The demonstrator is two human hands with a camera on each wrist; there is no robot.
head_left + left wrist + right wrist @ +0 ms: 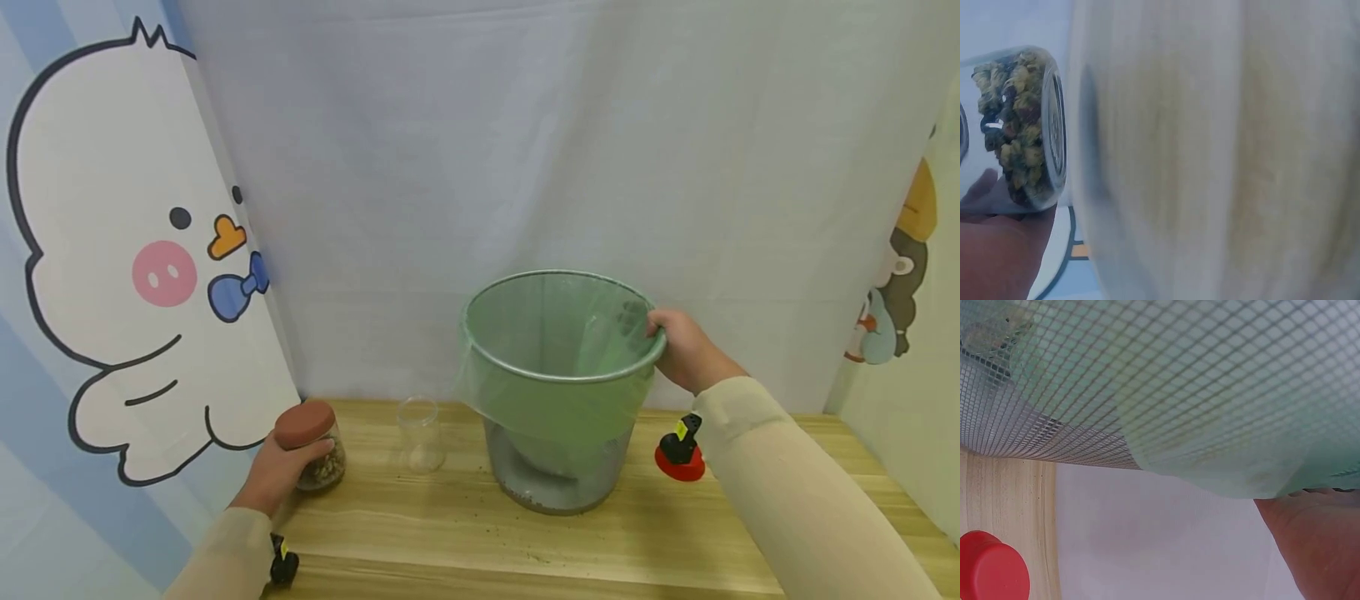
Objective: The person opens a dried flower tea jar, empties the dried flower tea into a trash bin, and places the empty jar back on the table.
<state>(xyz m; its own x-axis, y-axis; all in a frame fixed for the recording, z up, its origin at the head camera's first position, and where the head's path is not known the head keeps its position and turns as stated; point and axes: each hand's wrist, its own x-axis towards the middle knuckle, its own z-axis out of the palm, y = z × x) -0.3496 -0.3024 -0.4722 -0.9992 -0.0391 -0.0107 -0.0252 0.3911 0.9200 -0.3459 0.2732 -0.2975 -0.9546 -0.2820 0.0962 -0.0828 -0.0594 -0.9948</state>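
My left hand [273, 467] grips a clear glass jar [324, 467] with a reddish-brown lid [304, 423], at the left of the table. Dried flower buds [1019, 125] fill part of the jar, and its underside shows in the left wrist view, slightly off the wood. At the right, my right hand [686, 348] holds the rim of a grey mesh wastebasket [498, 458], thumb over the edge. A thin green bag [555, 408] lines the basket and folds down over its outside. Most of the right fingers are hidden behind the rim and bag.
An empty clear glass [420, 437] stands on the wooden table [420, 533] between jar and basket. A red, cap-like object [1000, 569] lies right of the basket, partly covered by the right wrist camera in the head view. A white curtain [360, 208] hangs behind.
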